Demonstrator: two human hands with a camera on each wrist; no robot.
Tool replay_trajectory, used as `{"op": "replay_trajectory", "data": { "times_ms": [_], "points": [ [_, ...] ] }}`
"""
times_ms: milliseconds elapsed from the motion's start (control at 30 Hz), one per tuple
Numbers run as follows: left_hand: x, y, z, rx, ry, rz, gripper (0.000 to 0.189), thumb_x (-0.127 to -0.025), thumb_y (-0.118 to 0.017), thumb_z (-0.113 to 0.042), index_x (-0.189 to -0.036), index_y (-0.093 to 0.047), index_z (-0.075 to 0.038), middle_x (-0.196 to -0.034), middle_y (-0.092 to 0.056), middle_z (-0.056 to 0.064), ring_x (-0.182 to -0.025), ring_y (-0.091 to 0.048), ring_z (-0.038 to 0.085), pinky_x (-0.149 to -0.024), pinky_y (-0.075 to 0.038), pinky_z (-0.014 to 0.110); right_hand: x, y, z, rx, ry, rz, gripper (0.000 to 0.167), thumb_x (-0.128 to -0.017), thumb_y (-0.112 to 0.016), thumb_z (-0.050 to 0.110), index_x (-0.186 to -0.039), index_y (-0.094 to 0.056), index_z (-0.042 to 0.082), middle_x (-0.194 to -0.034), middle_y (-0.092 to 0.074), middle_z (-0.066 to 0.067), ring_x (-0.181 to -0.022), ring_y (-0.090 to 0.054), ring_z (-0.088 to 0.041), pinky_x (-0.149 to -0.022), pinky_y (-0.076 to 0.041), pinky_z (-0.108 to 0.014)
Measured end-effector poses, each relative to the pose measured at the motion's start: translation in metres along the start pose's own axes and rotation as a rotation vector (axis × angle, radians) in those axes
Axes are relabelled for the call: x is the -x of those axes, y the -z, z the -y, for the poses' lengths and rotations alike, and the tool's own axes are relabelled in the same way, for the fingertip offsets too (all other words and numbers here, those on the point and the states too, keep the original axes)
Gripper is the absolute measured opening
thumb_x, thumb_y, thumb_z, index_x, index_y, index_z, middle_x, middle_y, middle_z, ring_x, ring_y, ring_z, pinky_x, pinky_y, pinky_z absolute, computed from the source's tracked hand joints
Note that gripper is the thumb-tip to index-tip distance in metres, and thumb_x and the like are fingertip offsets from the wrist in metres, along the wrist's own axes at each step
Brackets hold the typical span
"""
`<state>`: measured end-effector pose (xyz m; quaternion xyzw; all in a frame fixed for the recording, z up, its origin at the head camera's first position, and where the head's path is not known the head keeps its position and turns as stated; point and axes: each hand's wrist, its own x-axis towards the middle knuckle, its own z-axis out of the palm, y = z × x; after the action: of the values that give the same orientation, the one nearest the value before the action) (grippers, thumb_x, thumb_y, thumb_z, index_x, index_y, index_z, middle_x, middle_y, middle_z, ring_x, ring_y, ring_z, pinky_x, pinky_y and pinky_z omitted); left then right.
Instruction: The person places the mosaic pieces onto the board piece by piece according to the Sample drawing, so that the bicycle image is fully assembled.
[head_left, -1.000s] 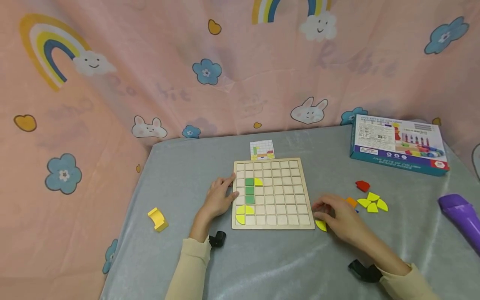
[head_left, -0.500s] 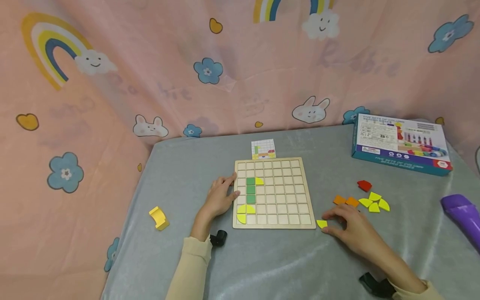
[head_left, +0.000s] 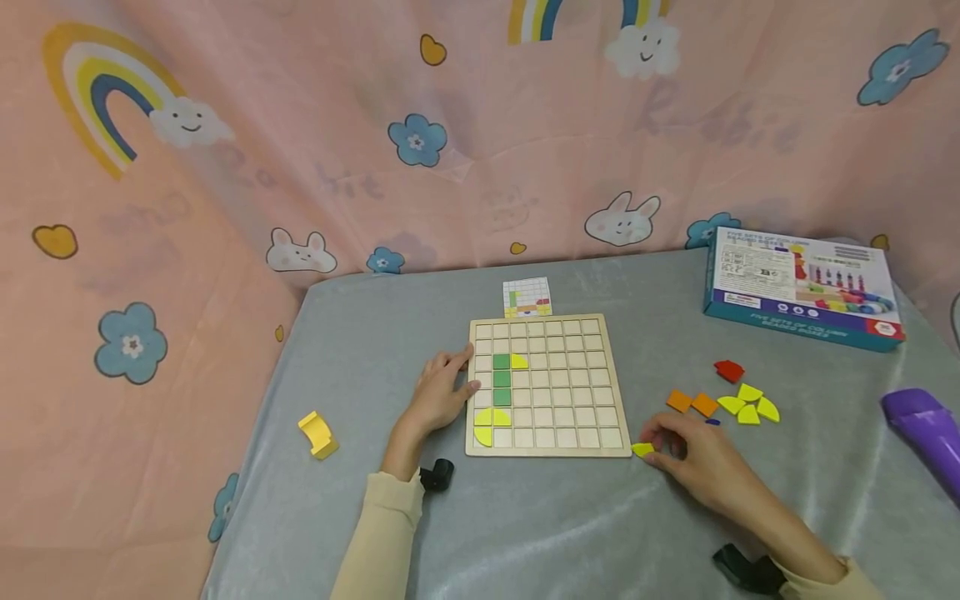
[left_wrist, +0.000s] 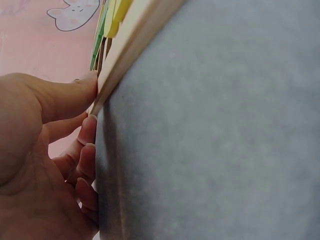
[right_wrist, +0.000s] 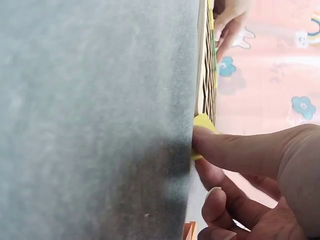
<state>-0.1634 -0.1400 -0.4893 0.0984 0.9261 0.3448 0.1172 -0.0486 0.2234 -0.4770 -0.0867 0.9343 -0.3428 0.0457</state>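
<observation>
In the head view, my left hand steadies the left rim of a wooden grid board, thumb and index finger spread along it. The left wrist view shows the thumb against the board's edge. Just off the board's lower right corner, my right hand pinches a yellow quarter-circle tile, which stands tilted. Its thumb covers part of that yellow tile in the right wrist view. Green square tiles form a column on the board, with yellow quarter-circle tiles beside and below them.
A printed pattern card lies behind the board. Right of it are orange squares, yellow tiles, red tiles and a blue piece. Farther out are a boxed set, a purple object and a yellow block.
My right hand has drawn back slightly from the board, uncovering the orange squares. The yellow quarter-circle tile at its fingertips has turned and tilted. The left hand stays on the rim.
</observation>
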Motion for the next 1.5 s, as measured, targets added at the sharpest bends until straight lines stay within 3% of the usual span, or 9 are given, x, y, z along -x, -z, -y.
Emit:
{"op": "replay_trajectory", "data": {
  "times_ms": [333,500,700,967,1233,1500],
  "points": [
    [0.001,0.001,-0.003,0.000,0.011,0.007,0.064,-0.107,-0.065,-0.022,-0.165,-0.040,-0.013,-0.145,-0.054,0.018,-0.132,-0.045,0.034,-0.112,-0.036,0.055,-0.010,0.003,0.013,-0.029,0.073,-0.024,0.025,-0.087,-0.085,0.003,-0.103,-0.083,0.022,-0.101,-0.073,0.009,-0.092,-0.057,-0.010,-0.081,-0.050,-0.026],
    [0.001,0.001,-0.002,-0.006,0.010,0.008,0.063,-0.107,-0.064,-0.022,-0.165,-0.040,-0.013,-0.144,-0.054,0.017,-0.130,-0.045,0.034,-0.111,-0.036,0.055,-0.017,-0.006,0.023,-0.101,0.148,-0.037,0.021,-0.091,-0.083,0.007,-0.107,-0.083,0.021,-0.102,-0.072,0.007,-0.091,-0.054,-0.010,-0.077,-0.047,-0.026],
    [0.001,0.001,-0.002,-0.001,0.000,0.003,0.062,-0.107,-0.064,-0.021,-0.165,-0.041,-0.013,-0.142,-0.054,0.017,-0.128,-0.046,0.033,-0.110,-0.037,0.056,-0.030,-0.020,0.036,-0.192,0.180,-0.011,0.019,-0.094,-0.080,0.010,-0.111,-0.083,0.018,-0.093,-0.066,0.009,-0.078,-0.048,-0.005,-0.066,-0.041,-0.024],
    [0.001,0.000,-0.003,0.007,0.017,0.005,0.063,-0.108,-0.064,-0.023,-0.165,-0.040,-0.014,-0.144,-0.054,0.016,-0.130,-0.044,0.033,-0.111,-0.036,0.055,-0.050,-0.042,0.056,-0.261,0.153,-0.016,0.018,-0.090,-0.084,0.008,-0.107,-0.085,0.015,-0.090,-0.070,0.008,-0.072,-0.050,-0.005,-0.064,-0.042,-0.023],
    [0.001,-0.001,-0.004,0.010,0.025,-0.004,0.064,-0.107,-0.064,-0.022,-0.165,-0.040,-0.013,-0.142,-0.055,0.015,-0.129,-0.044,0.033,-0.112,-0.035,0.055,-0.069,-0.066,0.076,-0.340,0.082,0.013,0.009,-0.084,-0.088,0.006,-0.089,-0.083,0.012,-0.076,-0.066,0.003,-0.066,-0.053,-0.008,-0.061,-0.045,-0.023],
    [0.002,0.000,-0.004,0.005,0.028,-0.007,0.062,-0.107,-0.065,-0.023,-0.164,-0.042,-0.012,-0.143,-0.055,0.015,-0.133,-0.044,0.034,-0.114,-0.035,0.056,-0.079,-0.084,0.095,-0.336,0.091,0.061,0.005,-0.086,-0.086,0.007,-0.088,-0.083,0.009,-0.076,-0.068,0.003,-0.068,-0.055,-0.007,-0.062,-0.045,-0.023]
  ]
}}
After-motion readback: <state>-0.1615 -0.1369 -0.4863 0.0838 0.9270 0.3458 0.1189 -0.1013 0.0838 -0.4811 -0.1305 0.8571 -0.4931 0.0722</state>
